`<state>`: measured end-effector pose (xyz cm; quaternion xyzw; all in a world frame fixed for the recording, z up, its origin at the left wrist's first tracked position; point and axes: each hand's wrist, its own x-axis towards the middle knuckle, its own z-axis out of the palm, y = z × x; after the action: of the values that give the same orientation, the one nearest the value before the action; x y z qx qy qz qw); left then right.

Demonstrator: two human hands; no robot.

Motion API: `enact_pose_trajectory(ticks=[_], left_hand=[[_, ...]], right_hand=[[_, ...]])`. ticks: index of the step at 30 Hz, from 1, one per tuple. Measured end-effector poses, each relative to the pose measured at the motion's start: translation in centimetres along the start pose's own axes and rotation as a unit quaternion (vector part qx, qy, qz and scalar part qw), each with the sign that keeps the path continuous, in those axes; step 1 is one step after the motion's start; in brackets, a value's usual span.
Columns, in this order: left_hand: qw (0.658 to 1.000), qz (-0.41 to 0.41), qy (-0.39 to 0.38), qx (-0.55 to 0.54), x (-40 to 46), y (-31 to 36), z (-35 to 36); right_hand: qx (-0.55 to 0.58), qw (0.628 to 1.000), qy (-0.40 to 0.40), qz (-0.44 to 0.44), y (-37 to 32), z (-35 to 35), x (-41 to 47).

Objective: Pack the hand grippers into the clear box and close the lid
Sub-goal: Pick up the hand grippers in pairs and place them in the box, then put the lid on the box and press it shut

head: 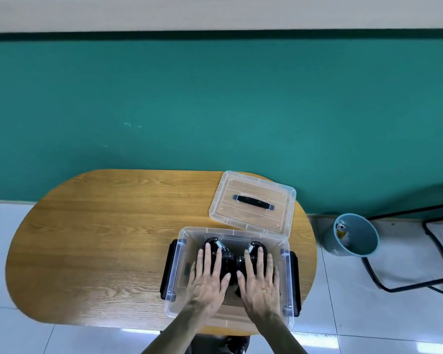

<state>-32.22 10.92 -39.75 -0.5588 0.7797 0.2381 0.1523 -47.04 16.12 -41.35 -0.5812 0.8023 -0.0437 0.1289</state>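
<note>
The clear box with black side latches stands open at the table's near right. Two black hand grippers with silver springs lie side by side inside it: the left hand gripper and the right hand gripper. My left hand lies flat on the left one, fingers spread. On the right one my right hand rests the same way. Both hands hide most of the grippers. The clear lid, with a black handle, lies on the table just behind the box.
The oval wooden table stands against a teal wall. On the tiled floor to the right are a blue-grey bin and a black metal chair frame.
</note>
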Motion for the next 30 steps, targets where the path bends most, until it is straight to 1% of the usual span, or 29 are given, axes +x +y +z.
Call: enact_pose_trajectory(ticks=[10, 13, 17, 19, 22, 27, 30], left_hand=[[1.0, 0.0, -0.015, -0.006, -0.5, -0.1, -1.4], [0.999, 0.021, 0.025, 0.012, -0.6, -0.5, -3.1], [0.991, 0.069, 0.102, 0.046, -0.1, -0.9, -5.9], [0.985, 0.089, 0.136, 0.054, 1.0, -1.2, -7.5], [0.976, 0.109, 0.178, 0.068, 3.6, -1.5, -10.1], [0.978, 0.124, 0.127, 0.105, 7.9, -1.7, -12.3], [0.977, 0.122, 0.125, 0.122, 10.6, -2.7, -12.4]], right_hand=[[0.022, 0.999, -0.03, -0.008, 0.4, -1.3, -0.3], [0.036, 0.998, -0.031, -0.041, 1.0, -2.9, -0.1], [0.034, 0.995, -0.013, -0.098, 1.5, -5.5, 1.3], [0.029, 0.995, -0.001, -0.097, 1.2, -6.8, 2.8], [0.003, 0.998, 0.004, -0.068, 0.1, -8.1, 5.3], [-0.012, 0.999, -0.012, -0.027, -1.0, -8.5, 9.5], [-0.001, 1.0, -0.006, -0.006, -0.5, -8.7, 12.1]])
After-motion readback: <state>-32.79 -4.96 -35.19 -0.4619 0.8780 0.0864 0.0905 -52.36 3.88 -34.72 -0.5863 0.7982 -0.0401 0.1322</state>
